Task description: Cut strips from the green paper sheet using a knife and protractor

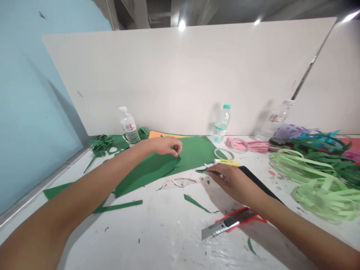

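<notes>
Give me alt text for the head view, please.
Both hands reach over a white table: the left hand pinches a green paper sheet, the right hand rests flat by a small green scrap. A utility knife lies near the right forearm.

Wall: a pale blue wall [33, 93] is running along the left.
Partition: a white board [182, 75] is standing behind the white counter [168, 232].
Light: ceiling lamps [182, 24] are glowing overhead.
</notes>
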The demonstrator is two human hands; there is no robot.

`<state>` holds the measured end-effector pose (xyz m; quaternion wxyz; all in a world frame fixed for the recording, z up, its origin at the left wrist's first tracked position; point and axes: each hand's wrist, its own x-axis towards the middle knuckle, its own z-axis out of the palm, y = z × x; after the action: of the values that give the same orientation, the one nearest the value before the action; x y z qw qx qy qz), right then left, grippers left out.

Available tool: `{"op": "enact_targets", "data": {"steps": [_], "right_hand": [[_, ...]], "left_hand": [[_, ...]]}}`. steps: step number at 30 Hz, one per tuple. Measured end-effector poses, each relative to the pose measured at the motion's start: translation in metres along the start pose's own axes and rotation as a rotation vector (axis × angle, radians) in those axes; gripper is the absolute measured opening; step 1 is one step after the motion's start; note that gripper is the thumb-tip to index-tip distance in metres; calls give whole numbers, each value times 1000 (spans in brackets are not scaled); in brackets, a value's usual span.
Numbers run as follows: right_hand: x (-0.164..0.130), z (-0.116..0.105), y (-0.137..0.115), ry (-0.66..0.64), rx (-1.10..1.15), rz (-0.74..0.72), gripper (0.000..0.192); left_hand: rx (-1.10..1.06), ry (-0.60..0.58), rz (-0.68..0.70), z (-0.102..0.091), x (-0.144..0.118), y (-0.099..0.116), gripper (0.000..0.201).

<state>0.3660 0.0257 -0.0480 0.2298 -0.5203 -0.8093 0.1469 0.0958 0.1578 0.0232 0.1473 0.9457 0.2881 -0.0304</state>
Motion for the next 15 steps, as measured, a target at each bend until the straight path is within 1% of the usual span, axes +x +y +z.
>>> {"op": "enact_targets", "data": {"steps": [1, 4, 6, 7, 10, 12, 13, 14, 15], "right_hand": [[0, -1, 1, 15, 0, 0, 24], [0, -2, 3, 56, -5, 3, 24], [-1, -3, 5, 78, -8, 5, 24], [-1, -3, 6, 90, -9, 5, 24], [-1, -2, 7, 131, -10, -3, 24], [-1, -2, 7, 158, -15, -8, 23], [-1, -1, 7, 170, -20, -7, 23], [-1, -1, 7, 181, -27, -4, 22], [-1, -1, 8, 190, -35, 1, 22]], "left_hand": [[-14, 86, -1, -11, -6, 5, 9], [-28, 361, 12, -48, -28, 27, 19], [-11, 520, 39, -70, -46, 47, 25], [8, 586, 53, -80, -56, 58, 24], [79, 803, 64, -106, -88, 91, 27], [158, 922, 46, -123, -111, 109, 32], [246, 989, 9, -132, -122, 115, 35], [261, 1023, -22, -141, -133, 119, 40], [186, 1015, -39, -150, -143, 122, 42]]}}
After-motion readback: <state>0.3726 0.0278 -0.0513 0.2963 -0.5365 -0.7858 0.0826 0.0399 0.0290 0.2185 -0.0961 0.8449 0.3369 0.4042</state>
